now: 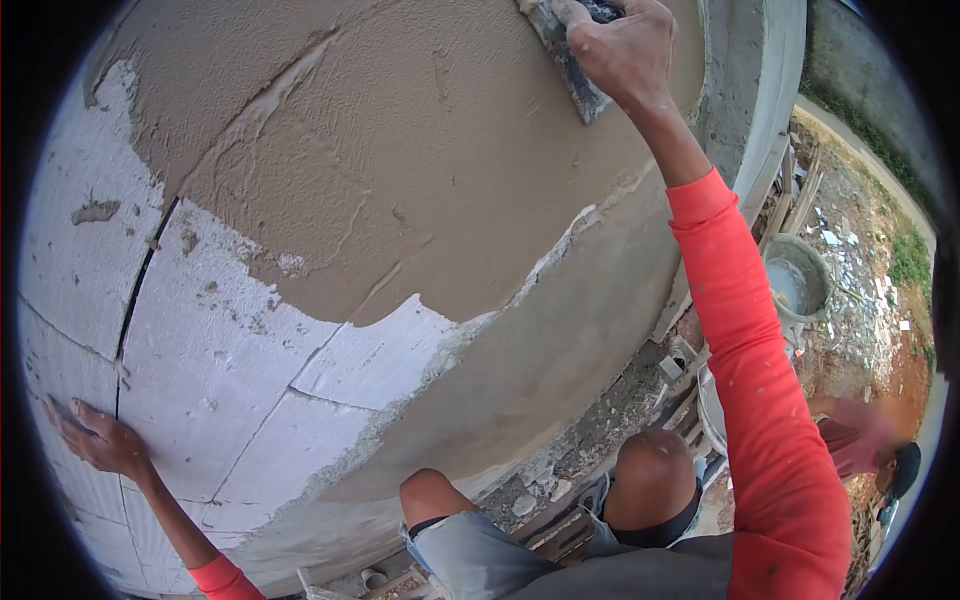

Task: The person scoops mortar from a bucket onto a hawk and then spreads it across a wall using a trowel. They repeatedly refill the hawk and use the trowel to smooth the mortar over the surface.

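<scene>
A person's right hand [632, 55] grips a plastering float [573, 80] on the wet plaster [390, 160] at upper right, the float's long edge slanting down rightward. The left hand [100, 440], well apart at lower left, spreads empty on white blocks [215, 330].

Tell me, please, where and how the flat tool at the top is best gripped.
Probably grip the flat tool on its back, from the side away from the plaster, as the right hand does: its broad plate faces that surface.
</scene>
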Motion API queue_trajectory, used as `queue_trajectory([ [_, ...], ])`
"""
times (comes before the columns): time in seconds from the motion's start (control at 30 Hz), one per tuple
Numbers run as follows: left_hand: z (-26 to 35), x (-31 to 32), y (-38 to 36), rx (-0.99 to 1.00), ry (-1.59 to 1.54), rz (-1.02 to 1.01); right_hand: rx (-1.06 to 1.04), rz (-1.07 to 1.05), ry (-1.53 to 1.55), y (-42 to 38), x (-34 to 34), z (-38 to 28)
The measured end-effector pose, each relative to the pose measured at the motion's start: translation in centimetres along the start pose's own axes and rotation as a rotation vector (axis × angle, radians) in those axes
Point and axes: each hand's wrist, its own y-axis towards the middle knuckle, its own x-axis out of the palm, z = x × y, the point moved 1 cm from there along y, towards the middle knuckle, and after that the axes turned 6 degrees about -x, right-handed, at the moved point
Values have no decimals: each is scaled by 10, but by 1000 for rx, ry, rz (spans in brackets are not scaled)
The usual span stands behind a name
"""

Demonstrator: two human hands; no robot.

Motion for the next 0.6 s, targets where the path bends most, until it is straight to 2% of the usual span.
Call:
queue_trajectory([
  [0.03, -1, -2, 0, -3, 1, -3, 92, 15, 24, 19, -9, 9],
  [0.1, -8, 0, 0, -8, -17, -4, 116, 116, -116, 41, -17, 81],
  [0.17, -8, 1, 1, 8, -37, -19, 328, 140, -387, 37, -49, 112],
  [0.23, -1, -2, 2, 9, -37, -2, 292, 187, -143, 3, -77, 143],
  [0.3, -3, 0, 1, -6, -30, -10, 341, 171, 116, -50, -107, 104],
  [0.43, 9, -13, -9, -135, -76, -14, 487, -62, 91, -180, -159, 52],
  [0.5, 78, -56, -28, -408, -331, -96, 519, -171, -59, -228, -182, 20],
  [0.57, 134, -99, -79, -375, -529, -357, 569, -306, -137, -268, -197, 0],
  [0.6, 182, -121, -114, -636, -871, -621, 608, -317, -136, -282, -198, -8],
])
